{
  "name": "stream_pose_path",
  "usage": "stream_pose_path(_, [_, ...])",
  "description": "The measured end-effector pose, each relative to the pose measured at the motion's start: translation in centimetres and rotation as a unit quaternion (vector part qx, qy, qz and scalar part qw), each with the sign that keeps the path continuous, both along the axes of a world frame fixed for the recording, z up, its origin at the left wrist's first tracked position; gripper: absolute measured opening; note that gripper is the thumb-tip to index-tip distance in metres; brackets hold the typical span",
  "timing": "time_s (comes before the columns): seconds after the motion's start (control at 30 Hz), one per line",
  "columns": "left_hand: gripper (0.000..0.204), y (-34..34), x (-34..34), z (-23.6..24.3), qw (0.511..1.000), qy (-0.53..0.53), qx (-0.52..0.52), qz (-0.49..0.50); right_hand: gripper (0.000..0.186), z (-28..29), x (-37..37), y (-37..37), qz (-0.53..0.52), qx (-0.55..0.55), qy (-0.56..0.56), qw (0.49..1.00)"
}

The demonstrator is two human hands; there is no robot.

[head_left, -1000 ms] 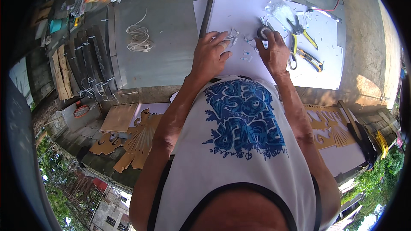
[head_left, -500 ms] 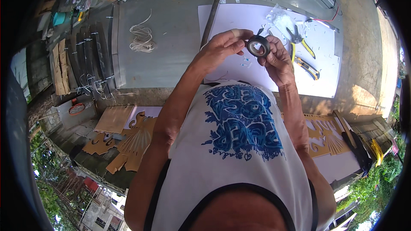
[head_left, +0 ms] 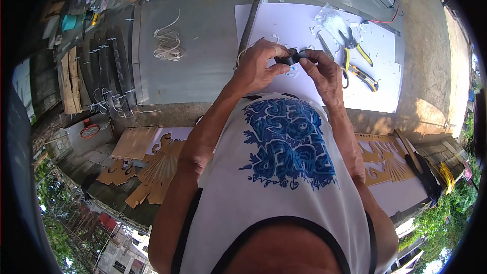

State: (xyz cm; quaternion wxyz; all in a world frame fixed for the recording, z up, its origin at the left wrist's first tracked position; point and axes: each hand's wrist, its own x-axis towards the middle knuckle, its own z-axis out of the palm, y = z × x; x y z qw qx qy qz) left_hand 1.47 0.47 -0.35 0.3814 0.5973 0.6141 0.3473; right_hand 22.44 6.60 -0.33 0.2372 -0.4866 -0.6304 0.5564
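Note:
A roll of black tape (head_left: 290, 60) is held between both hands above a white sheet (head_left: 373, 94), seen nearly edge-on. My left hand (head_left: 259, 66) is closed on its left side, thumb below and fingers above. My right hand (head_left: 325, 76) pinches black tape at the roll's right side with thumb and forefinger; whether a strip has come away there I cannot tell. Beyond my left hand a long dark rod (head_left: 252, 16) lies across the sheet's left edge. To the right of my right hand lie yellow-and-black wire strippers (head_left: 350, 43) and a utility knife (head_left: 364, 79).
A coil of white cord (head_left: 168, 45) lies on the grey tabletop (head_left: 203, 25) at left, with dark strips (head_left: 109, 68) bound by wire beyond it. Near the sheet's far side are a clear plastic bag (head_left: 332, 19) and small scraps. Cut-out tan panels (head_left: 162, 165) lie below the near edge.
The tape roll has moved left and down and turned from face-on to edge-on. My left hand has closed on it; my right hand has shifted left, pinching its right side.

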Motion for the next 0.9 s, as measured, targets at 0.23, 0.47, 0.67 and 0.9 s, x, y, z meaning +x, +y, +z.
stream_pose_path(0.23, [0.020, -1.1, -0.2, -0.7, 0.991, -0.089, 0.093, -0.026, 0.009, 0.0, 0.5, -0.6, -0.028, -0.013, 0.048, 0.998])
stream_pose_path(0.47, [0.024, -3.0, -0.2, 0.2, 0.974, -0.220, 0.003, -0.045, 0.005, 3.2, 0.2, -0.7, 0.066, 0.081, 0.024, 0.994])
stream_pose_path(0.67, [0.069, -3.6, 0.6, 1.7, 0.989, -0.142, -0.044, -0.008, 0.003, 4.5, -0.3, -1.6, 0.087, 0.148, 0.007, 0.985])
stream_pose_path(0.9, [0.050, -3.3, -0.5, 1.0, 0.984, -0.037, -0.163, -0.063, 0.005, 4.2, -0.1, -0.4, 0.090, 0.049, -0.009, 0.995])
